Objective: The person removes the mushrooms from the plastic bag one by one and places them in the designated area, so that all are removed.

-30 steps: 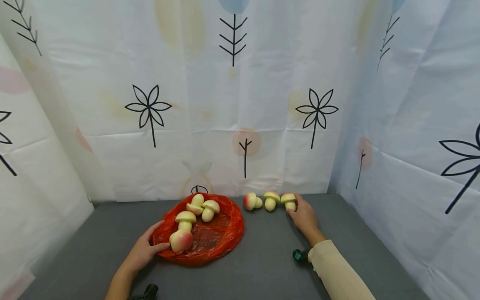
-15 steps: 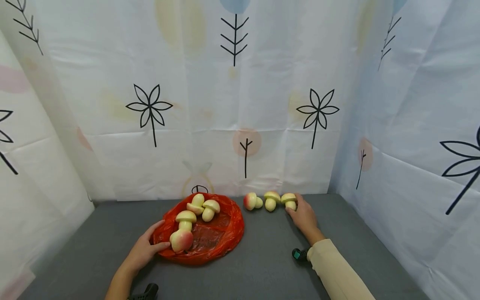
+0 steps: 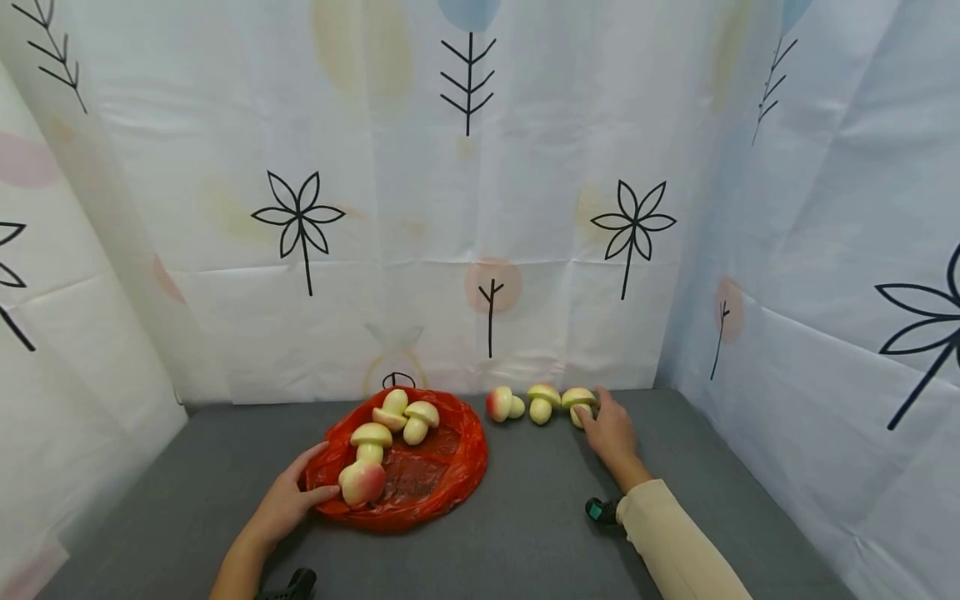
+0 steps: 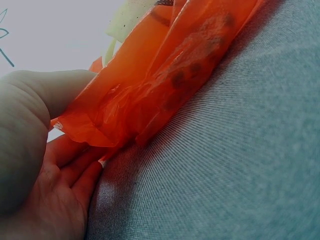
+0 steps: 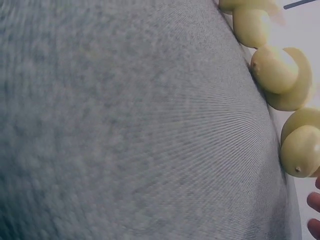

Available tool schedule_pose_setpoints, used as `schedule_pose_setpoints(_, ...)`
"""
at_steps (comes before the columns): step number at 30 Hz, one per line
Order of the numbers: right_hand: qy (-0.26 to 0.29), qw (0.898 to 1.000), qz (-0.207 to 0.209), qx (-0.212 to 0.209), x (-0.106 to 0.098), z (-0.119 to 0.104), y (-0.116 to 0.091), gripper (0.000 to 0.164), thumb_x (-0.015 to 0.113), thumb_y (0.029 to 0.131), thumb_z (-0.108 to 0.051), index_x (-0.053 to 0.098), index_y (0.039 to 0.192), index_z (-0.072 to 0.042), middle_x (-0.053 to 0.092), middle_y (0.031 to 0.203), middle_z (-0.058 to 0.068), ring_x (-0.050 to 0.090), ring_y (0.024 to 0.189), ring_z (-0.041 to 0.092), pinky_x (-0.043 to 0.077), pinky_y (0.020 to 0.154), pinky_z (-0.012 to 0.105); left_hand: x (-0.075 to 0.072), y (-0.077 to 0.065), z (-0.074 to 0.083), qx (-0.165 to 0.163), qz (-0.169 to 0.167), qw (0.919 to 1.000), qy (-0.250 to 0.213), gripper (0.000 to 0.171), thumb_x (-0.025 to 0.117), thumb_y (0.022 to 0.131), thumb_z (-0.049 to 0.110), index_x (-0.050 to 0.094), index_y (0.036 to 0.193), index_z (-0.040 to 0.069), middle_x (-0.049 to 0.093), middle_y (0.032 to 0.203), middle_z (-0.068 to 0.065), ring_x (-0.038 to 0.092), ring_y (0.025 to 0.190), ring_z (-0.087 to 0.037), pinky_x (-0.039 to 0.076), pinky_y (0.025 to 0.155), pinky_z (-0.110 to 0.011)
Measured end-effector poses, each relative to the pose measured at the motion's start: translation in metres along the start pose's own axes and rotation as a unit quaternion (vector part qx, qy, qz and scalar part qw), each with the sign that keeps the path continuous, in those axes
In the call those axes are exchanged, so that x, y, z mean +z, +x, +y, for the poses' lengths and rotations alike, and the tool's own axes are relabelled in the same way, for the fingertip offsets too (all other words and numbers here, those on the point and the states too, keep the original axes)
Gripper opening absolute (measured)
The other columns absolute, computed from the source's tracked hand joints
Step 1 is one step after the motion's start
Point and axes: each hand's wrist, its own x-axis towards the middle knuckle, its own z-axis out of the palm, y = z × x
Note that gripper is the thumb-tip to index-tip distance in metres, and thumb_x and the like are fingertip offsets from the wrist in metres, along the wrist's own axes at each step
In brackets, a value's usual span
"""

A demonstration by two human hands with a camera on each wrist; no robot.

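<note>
My left hand (image 3: 281, 508) grips the near-left rim of a red plastic bag (image 3: 472, 450), thumb inside and fingers outside. In the left wrist view the thumb presses over the crumpled bag edge (image 4: 115, 115). Several pale toy mushrooms with pinkish caps lie in the bag, among them a red-cheeked one (image 3: 363, 482). My right hand (image 3: 613, 437) is at the rightmost toy mushroom (image 3: 577, 398) of a row of three; its thumb overlaps the stem in the head view and its fingers stand loosely beside the cap. The right wrist view shows fingertips (image 5: 314, 201) just below that mushroom.
Left of it in the row are a middle mushroom (image 3: 543, 402), stem toward me, and a red-capped one (image 3: 504, 405) on its side. They lie at the back of the grey table (image 3: 525, 517), close to the printed white curtain (image 3: 540, 325). Curtains also flank both sides.
The right hand's fingers have loosened from the rightmost mushroom's cap and its thumb has shifted over the stem. The left hand and the bag stay in place.
</note>
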Motion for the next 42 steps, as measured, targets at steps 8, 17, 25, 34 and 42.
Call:
schedule_pose_setpoints(8, 0.021, 0.999, 0.043, -0.011, -0.003, -0.008, 0.001, 0.055, 0.062, 0.096, -0.032, 0.048, 0.138, -0.001, 0.062, 0.117, 0.024, 0.057, 0.102, 0.043, 0.042, 0.085, 0.058, 0.0, 0.0, 0.0, 0.0, 0.003, 1.0, 0.005, 0.085, 0.074, 0.086, 0.031, 0.025, 0.152, 0.008, 0.022, 0.153, -0.027, 0.024, 0.137, -0.045, 0.024, 0.107, -0.062)
schedule_pose_setpoints(17, 0.049, 0.996, 0.073, -0.021, -0.002, -0.023, -0.002, 0.051, 0.065, 0.094, -0.029, 0.051, 0.136, -0.001, 0.064, 0.116, 0.022, 0.058, 0.101, 0.042, 0.041, 0.089, 0.058, 0.001, -0.002, 0.002, 0.003, 0.004, 1.0, 0.007, 0.085, 0.073, 0.087, 0.031, 0.025, 0.152, 0.007, 0.022, 0.153, -0.028, 0.024, 0.137, -0.046, 0.023, 0.107, -0.062)
schedule_pose_setpoints(25, 0.085, 0.993, 0.077, -0.026, -0.002, -0.032, -0.005, 0.047, 0.066, 0.093, -0.024, 0.054, 0.133, -0.002, 0.064, 0.116, 0.02, 0.058, 0.105, 0.039, 0.042, 0.089, 0.055, 0.001, -0.001, 0.002, -0.006, 0.004, 1.0, 0.005, 0.085, 0.073, 0.087, 0.033, 0.025, 0.152, 0.009, 0.022, 0.154, -0.027, 0.023, 0.138, -0.045, 0.022, 0.108, -0.062)
schedule_pose_setpoints(34, 0.131, 0.983, 0.092, -0.09, 0.007, -0.053, -0.02, 0.042, 0.069, 0.091, -0.016, 0.058, 0.128, 0.0, 0.067, 0.11, 0.018, 0.061, 0.101, 0.035, 0.046, 0.083, 0.054, 0.001, -0.002, 0.003, -0.008, 0.004, 0.9999, 0.012, 0.085, 0.073, 0.087, 0.034, 0.025, 0.152, 0.008, 0.022, 0.153, -0.028, 0.022, 0.137, -0.047, 0.022, 0.107, -0.064)
schedule_pose_setpoints(42, 0.209, 0.967, 0.074, -0.127, 0.013, -0.075, -0.034, 0.042, 0.07, 0.09, -0.014, 0.058, 0.13, -0.005, 0.067, 0.111, 0.014, 0.061, 0.104, 0.032, 0.047, 0.083, 0.054, 0.001, -0.001, 0.002, -0.006, 0.002, 1.0, 0.008, 0.086, 0.074, 0.086, 0.034, 0.025, 0.152, 0.009, 0.021, 0.153, -0.027, 0.022, 0.138, -0.047, 0.023, 0.107, -0.063)
